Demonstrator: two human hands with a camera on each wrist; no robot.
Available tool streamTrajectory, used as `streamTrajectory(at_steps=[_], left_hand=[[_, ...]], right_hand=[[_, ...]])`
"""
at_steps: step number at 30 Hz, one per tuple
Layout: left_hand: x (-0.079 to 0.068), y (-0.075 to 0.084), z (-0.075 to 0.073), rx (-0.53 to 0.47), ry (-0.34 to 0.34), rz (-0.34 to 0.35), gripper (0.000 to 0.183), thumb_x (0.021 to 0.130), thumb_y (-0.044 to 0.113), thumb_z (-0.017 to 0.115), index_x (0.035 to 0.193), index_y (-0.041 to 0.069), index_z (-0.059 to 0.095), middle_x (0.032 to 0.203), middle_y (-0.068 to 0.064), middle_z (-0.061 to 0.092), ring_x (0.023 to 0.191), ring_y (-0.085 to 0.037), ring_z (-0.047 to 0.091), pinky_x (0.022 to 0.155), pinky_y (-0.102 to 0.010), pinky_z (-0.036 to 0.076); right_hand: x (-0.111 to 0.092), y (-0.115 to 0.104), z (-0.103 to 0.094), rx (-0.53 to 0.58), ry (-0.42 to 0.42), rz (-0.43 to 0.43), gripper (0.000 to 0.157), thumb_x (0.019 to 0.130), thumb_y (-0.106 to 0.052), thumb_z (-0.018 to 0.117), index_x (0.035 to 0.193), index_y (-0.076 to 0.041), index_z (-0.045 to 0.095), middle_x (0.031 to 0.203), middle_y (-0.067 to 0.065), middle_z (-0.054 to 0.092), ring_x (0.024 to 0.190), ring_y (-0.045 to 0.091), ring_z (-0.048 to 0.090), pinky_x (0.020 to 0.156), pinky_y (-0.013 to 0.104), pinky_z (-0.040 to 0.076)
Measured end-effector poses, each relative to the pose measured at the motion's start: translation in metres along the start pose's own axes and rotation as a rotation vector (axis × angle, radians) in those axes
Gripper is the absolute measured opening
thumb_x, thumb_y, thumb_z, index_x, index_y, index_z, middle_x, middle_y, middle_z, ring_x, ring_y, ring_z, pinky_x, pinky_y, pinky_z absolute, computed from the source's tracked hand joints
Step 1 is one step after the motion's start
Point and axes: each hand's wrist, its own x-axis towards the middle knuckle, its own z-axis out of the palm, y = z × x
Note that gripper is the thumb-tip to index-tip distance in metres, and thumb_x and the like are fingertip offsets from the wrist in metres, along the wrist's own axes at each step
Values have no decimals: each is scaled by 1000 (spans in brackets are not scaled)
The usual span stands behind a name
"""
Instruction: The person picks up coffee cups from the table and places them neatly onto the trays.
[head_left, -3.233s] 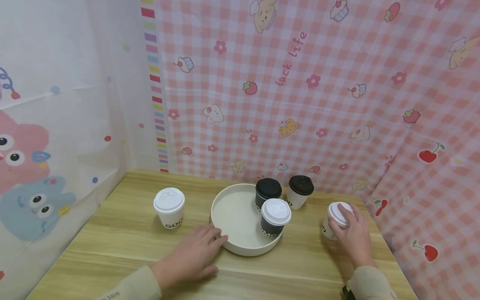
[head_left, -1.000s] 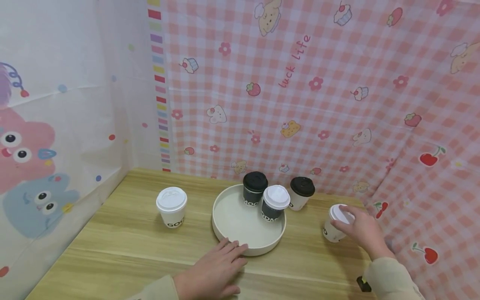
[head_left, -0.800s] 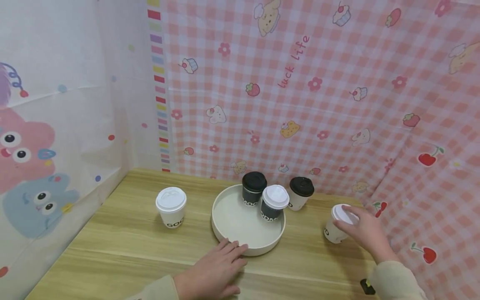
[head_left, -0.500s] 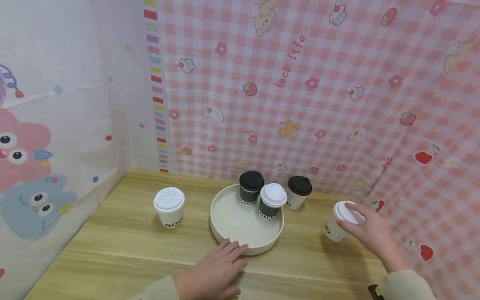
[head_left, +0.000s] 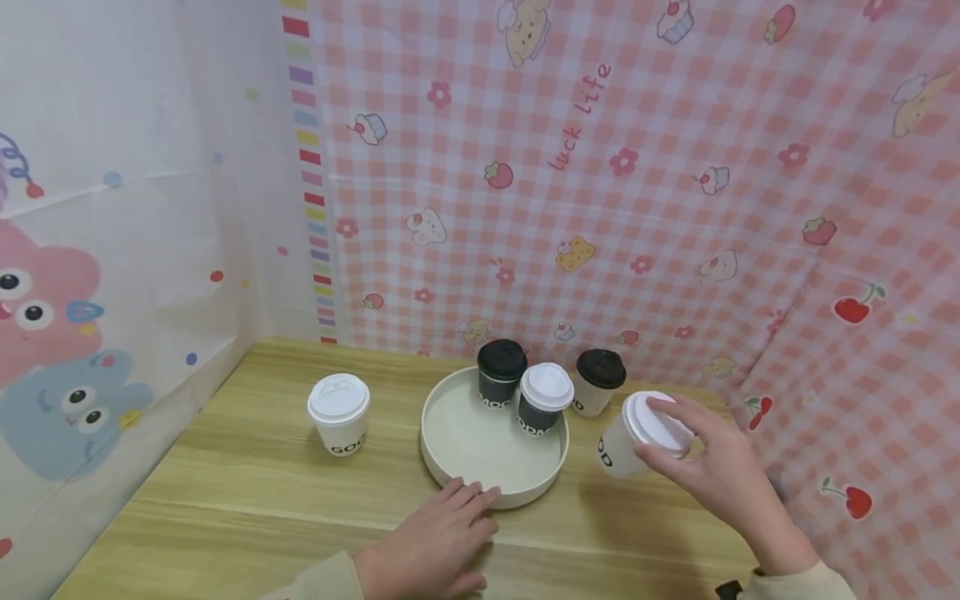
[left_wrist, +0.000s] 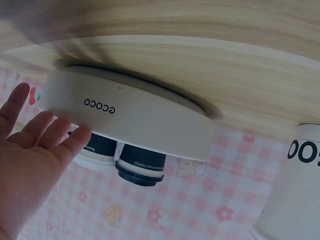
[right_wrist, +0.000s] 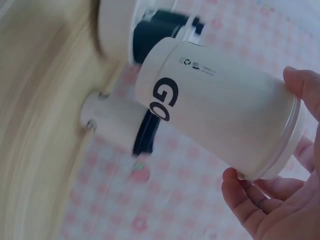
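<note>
My right hand grips a white paper coffee cup by its white lid, thumb on one side and fingers on the other. The cup is tilted and off the table, right of a round cream tray. My left hand rests its outstretched fingers on the tray's near rim. Inside the tray stand a dark cup with a black lid and a dark cup with a white lid. In the left wrist view, my left fingers lie along the tray wall.
A white cup with a white lid stands left of the tray. Behind the tray's right side stands a white cup with a black lid. Cloth curtains border the wooden table at the back and sides.
My right hand has lifted the white cup and carried it left toward the tray, tilting it. Earlier, the tray's two dark cups shifted back. My left hand has hardly moved in the last second.
</note>
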Motion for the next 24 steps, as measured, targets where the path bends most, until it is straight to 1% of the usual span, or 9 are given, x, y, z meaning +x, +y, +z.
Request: streamTrajectory(at_steps=[1, 3, 5, 7, 9, 12, 17, 20, 24], left_hand=[[0, 0, 0, 0, 1, 0, 57, 89, 65, 75, 124, 20, 71, 153, -9, 60, 136, -28, 60, 119, -49, 50], [0, 0, 1, -2, 3, 3, 57, 89, 65, 75, 123, 20, 71, 152, -9, 61, 135, -27, 60, 119, -49, 50], [0, 0, 0, 1, 1, 5, 58, 89, 66, 74, 124, 20, 71, 152, -9, 61, 135, -28, 60, 119, -48, 50], [0, 0, 0, -1, -7, 3, 58, 90, 66, 73, 125, 21, 71, 153, -9, 60, 136, -28, 60, 119, -49, 50], [0, 1, 0, 0, -11, 1, 57, 90, 67, 73, 124, 21, 71, 154, -9, 60, 136, -28, 60, 119, -49, 50], [1, 1, 2, 7, -3, 0, 56, 89, 67, 73, 122, 22, 71, 154, -10, 59, 136, -28, 60, 119, -49, 50], [0, 1, 3, 24, 19, 0, 55, 87, 67, 74, 118, 22, 71, 153, -10, 60, 135, -27, 60, 118, -48, 51], [0, 1, 4, 24, 19, -2, 54, 87, 67, 74, 117, 22, 72, 154, -10, 60, 135, -27, 60, 118, -48, 51], [-1, 1, 4, 27, 16, -4, 53, 88, 68, 74, 116, 23, 72, 153, -9, 59, 135, -26, 60, 119, -48, 51]], right_hand=[[1, -6, 4, 9, 6, -17, 60, 76, -26, 98, 132, -18, 76, 135, 25, 72, 118, 48, 71, 78, 42, 63], [4, -16, 11, 19, 1, -40, 60, 76, -27, 98, 132, -18, 76, 135, 26, 71, 119, 50, 71, 82, 51, 64], [7, -26, 19, 31, -18, -45, 59, 77, -29, 97, 132, -18, 76, 137, 27, 70, 122, 51, 69, 86, 62, 62], [10, -33, 28, 37, -34, -51, 59, 78, -31, 96, 131, -17, 76, 139, 27, 69, 122, 51, 69, 88, 64, 62], [13, -39, 37, 42, -46, -61, 57, 79, -32, 96, 131, -18, 76, 140, 26, 69, 123, 50, 69, 91, 65, 61], [17, -45, 51, 50, -48, -90, 57, 78, -32, 96, 130, -18, 77, 140, 23, 69, 123, 47, 70, 94, 64, 61], [21, -53, 71, 47, -30, -140, 56, 76, -30, 96, 128, -17, 77, 138, 22, 70, 122, 45, 70, 93, 61, 62], [23, -56, 80, 46, -35, -138, 56, 77, -31, 96, 128, -18, 77, 137, 22, 71, 122, 45, 70, 93, 61, 62], [24, -59, 89, 41, -61, -113, 55, 78, -33, 95, 128, -19, 77, 138, 21, 70, 123, 46, 70, 94, 61, 62]])
